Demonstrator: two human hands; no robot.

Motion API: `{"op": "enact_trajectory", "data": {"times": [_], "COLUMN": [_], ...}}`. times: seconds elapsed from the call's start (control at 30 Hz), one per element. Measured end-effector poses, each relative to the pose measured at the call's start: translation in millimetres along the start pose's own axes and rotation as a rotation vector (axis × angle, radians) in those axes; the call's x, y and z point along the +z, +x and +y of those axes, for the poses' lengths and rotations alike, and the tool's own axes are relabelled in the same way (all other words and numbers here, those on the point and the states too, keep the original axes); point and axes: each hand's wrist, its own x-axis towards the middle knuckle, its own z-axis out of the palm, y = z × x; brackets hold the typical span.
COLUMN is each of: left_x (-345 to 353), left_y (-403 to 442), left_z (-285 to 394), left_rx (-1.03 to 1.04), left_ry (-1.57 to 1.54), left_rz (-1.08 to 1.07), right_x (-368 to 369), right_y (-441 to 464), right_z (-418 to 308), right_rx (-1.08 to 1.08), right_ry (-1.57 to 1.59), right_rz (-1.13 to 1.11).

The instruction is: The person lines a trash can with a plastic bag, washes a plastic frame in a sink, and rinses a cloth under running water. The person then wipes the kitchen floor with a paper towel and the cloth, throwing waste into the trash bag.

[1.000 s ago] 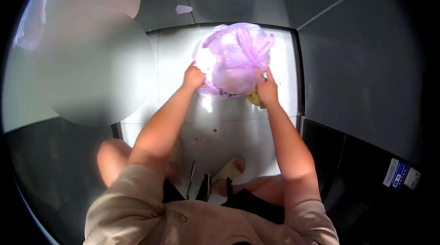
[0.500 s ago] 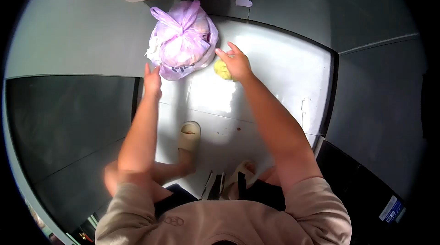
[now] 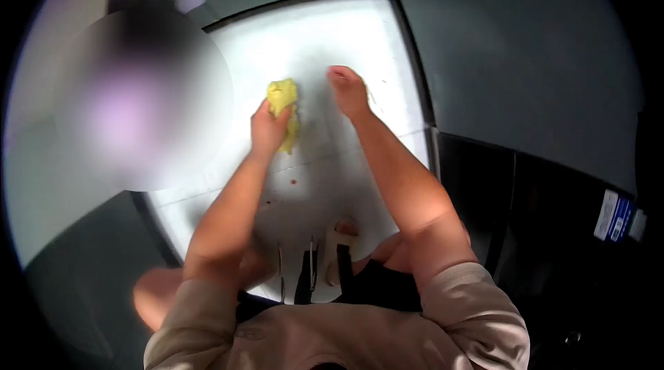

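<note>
A crumpled yellow cloth (image 3: 282, 93) hangs from my left hand (image 3: 268, 129), whose fingers and thumb are closed around it. Its lower end dangles beside my palm, over the white tiled floor (image 3: 311, 34). To the right, my right hand (image 3: 350, 95) is held over the floor, apart from the cloth. Its fingers are curled together, and whatever may be between them is too small to make out. A large round blur covers the left side of the view, with only a purple-pink smear showing through.
Small reddish specks (image 3: 293, 182) lie on the tiles before me. A dark strip (image 3: 415, 59) borders the floor on the right, with dark panels beyond. My sandal (image 3: 335, 259) is near the bottom, and a blue-and-white label (image 3: 614, 216) shows at far right.
My left hand has taken hold of the yellow cloth, which was lying by my right hand. My right fingers have curled in. The view has swung right, and a blur covers the bag's side.
</note>
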Motion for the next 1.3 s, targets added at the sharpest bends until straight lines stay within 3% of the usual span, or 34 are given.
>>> {"op": "enact_trajectory", "data": {"times": [0.03, 0.1, 0.13, 0.2, 0.33, 0.5, 0.63, 0.77, 0.83, 0.93, 1.07, 1.17, 1.3], "left_x": [7, 14, 15, 16, -2, -58, -121, -193, -226, -256, -271, -267, -240], "left_y": [-1, -6, -6, -8, -10, -20, -49, -75, -82, -89, -97, -91, -74], "left_z": [4, 15, 10, 9, -2, -2, 7, 7, 0, -27, -47, -45, 3], "left_rx": [0.014, 0.009, 0.008, 0.016, -0.049, -0.035, 0.142, 0.105, 0.054, -0.021, -0.026, -0.003, 0.033], "left_ry": [-0.012, 0.099, 0.114, 0.144, 0.146, 0.074, 0.033, -0.157, -0.23, -0.287, -0.281, -0.401, -0.613], "left_rz": [0.007, -0.039, -0.09, -0.166, -0.182, -0.047, 0.202, 0.438, 0.54, 0.649, 0.688, 0.646, 0.468], "right_x": [-25, -90, -103, -116, -65, 21, 112, 205, 262, 326, 339, 300, 234], "right_y": [11, -30, -37, -49, -60, -52, -45, -58, -62, -64, -71, -79, -103], "right_z": [71, 30, 53, 82, 101, 51, -74, -211, -247, -268, -262, -245, -215], "right_rx": [-0.063, 0.355, 0.384, 0.402, 0.255, -0.109, -0.416, -0.921, -1.047, -1.041, -1.058, -0.764, -0.221], "right_ry": [-0.145, -0.618, -0.688, -0.734, -0.745, -0.523, -0.158, -0.074, -0.094, -0.314, -0.226, -0.16, 0.328], "right_rz": [0.144, 0.219, 0.228, 0.246, 0.17, 0.008, -0.13, -0.282, -0.362, -0.414, -0.245, -0.501, -0.755]}}
